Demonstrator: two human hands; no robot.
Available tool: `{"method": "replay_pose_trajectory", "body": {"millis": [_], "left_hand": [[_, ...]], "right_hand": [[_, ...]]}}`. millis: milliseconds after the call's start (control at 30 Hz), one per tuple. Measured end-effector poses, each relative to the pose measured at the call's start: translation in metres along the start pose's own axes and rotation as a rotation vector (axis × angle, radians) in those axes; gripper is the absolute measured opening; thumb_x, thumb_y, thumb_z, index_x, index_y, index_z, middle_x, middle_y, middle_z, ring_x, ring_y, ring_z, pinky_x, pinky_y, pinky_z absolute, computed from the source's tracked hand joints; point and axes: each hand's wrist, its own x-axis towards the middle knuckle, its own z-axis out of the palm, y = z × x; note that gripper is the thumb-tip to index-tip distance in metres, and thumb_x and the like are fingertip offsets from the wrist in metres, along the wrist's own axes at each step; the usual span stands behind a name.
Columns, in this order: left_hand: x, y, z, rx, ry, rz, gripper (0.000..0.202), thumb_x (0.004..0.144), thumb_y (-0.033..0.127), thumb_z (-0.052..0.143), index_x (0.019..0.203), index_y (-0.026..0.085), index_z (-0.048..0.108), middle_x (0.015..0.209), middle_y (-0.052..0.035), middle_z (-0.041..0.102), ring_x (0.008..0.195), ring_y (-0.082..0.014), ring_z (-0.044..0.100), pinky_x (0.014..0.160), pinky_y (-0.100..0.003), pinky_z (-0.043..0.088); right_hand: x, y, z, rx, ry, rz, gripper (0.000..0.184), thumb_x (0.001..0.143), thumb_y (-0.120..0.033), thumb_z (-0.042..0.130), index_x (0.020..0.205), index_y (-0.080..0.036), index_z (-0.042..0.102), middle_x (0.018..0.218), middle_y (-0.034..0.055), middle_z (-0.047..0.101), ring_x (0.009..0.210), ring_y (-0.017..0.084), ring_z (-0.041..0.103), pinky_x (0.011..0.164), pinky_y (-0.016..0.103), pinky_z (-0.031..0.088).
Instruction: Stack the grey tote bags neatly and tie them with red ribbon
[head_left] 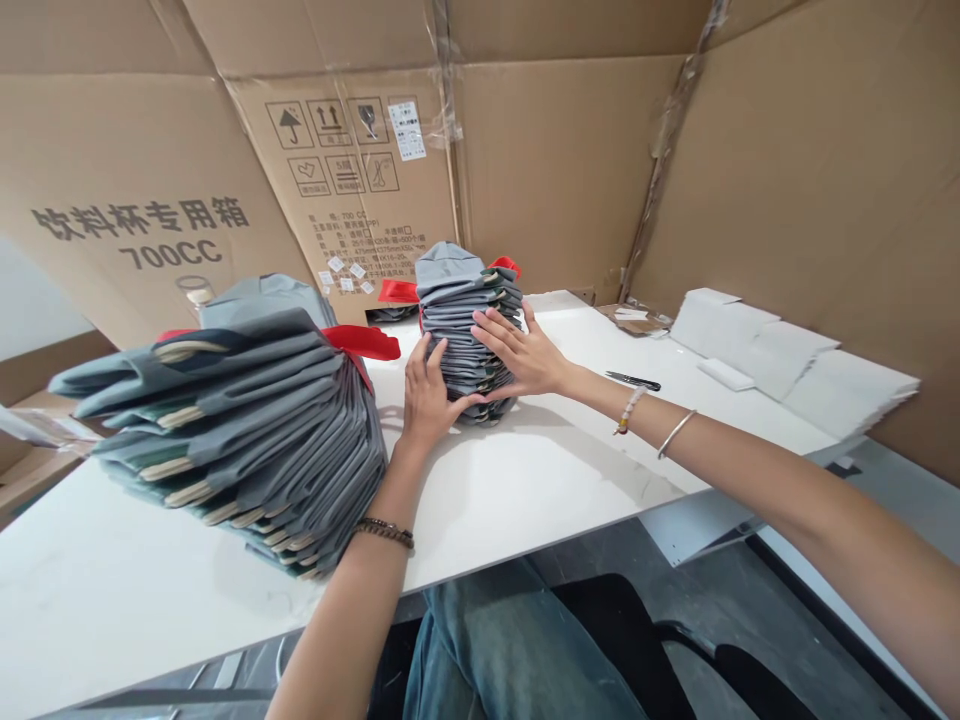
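A smaller bundle of folded grey sheets or bags (457, 340), banded with red ribbon, stands on the white table in front of me. My left hand (431, 395) rests against its near left side, with thumb and fingers apart. Against the near right face lies my right hand (521, 350), its fingers stretched out and spread. The thumbs come close together low on the bundle. A larger bundle of the same grey folded pieces (277, 420), with cream and dark green edges and a red ribbon (364, 342), stands left of my left forearm.
Tall cardboard walls (562, 160) enclose the back and right of the white table (510, 500). A black pen-like tool (634, 381) lies right of my hands. Farther right are stacks of white sheets (802, 365). Small white labels (346, 275) stick to the cardboard behind.
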Motion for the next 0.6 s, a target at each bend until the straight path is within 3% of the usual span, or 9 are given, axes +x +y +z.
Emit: {"method": "replay_pose_trajectory", "body": {"millis": [100, 267, 600], "left_hand": [[-0.0049, 0.0001, -0.0003, 0.006, -0.01, 0.003, 0.127, 0.053, 0.079, 0.076, 0.151, 0.017, 0.025, 0.155, -0.0268, 0.026, 0.145, -0.0428, 0.03, 0.115, -0.058, 0.031], [-0.0071, 0.0047, 0.0012, -0.009, -0.007, -0.055, 0.116, 0.064, 0.071, 0.076, 0.152, 0.018, 0.021, 0.156, -0.0257, 0.025, 0.147, -0.0403, 0.027, 0.117, -0.057, 0.029], [-0.0012, 0.0033, 0.0082, -0.028, 0.011, -0.117, 0.133, 0.052, 0.077, 0.078, 0.153, 0.015, 0.017, 0.158, -0.028, 0.019, 0.149, -0.0426, 0.02, 0.118, -0.058, 0.024]], "right_hand": [[0.0024, 0.0036, -0.0025, -0.008, 0.005, -0.017, 0.105, 0.082, -0.087, 0.038, 0.159, -0.019, 0.017, 0.158, 0.0202, 0.03, 0.147, 0.036, 0.028, 0.117, 0.068, -0.003], [0.0031, 0.0052, -0.0031, -0.01, 0.007, -0.006, 0.101, 0.084, -0.084, 0.039, 0.159, -0.021, 0.015, 0.16, 0.0188, 0.028, 0.147, 0.036, 0.028, 0.116, 0.07, -0.005], [0.0104, 0.0068, -0.0032, -0.014, 0.033, -0.017, 0.104, 0.084, -0.083, 0.04, 0.16, -0.02, 0.008, 0.16, 0.0192, 0.028, 0.147, 0.036, 0.028, 0.116, 0.07, -0.006]]}}
